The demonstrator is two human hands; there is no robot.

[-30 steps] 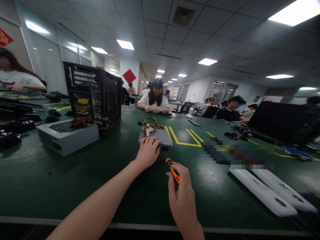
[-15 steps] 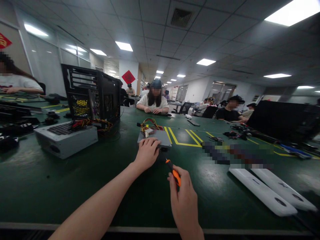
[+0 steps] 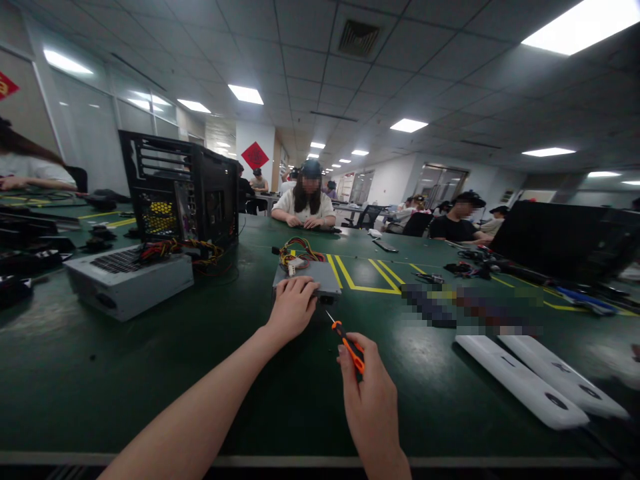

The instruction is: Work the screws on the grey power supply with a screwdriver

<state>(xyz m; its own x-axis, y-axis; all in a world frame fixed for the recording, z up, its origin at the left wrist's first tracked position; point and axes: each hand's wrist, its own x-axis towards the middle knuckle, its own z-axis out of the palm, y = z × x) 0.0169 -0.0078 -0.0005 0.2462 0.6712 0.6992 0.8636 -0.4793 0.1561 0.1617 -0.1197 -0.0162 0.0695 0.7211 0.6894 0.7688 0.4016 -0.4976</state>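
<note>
My left hand [image 3: 294, 303] lies over the near edge of a small grey power supply [image 3: 327, 280], its fingers on top and the thumb side by the front face. A bundle of coloured wires [image 3: 303, 250] with a white connector comes off its far side. In my right hand [image 3: 370, 383] is a screwdriver [image 3: 356, 355] with an orange and black handle, gripped between thumb and fingers. Its thin shaft points up and left, with the tip just short of the power supply's near face, close to the socket. Whether the tip touches anything is hard to tell.
A larger grey power supply [image 3: 133, 283] and a black computer case [image 3: 183, 190] stand at left. Two white power strips [image 3: 520, 380] lie at right, before a dark monitor [image 3: 565, 237]. A person [image 3: 306, 200] sits across the green table [image 3: 210, 393].
The screwdriver has turned slightly in my right hand, and its shaft shows more clearly near the power supply. The whole view has shifted a little; my left hand stays on the power supply.
</note>
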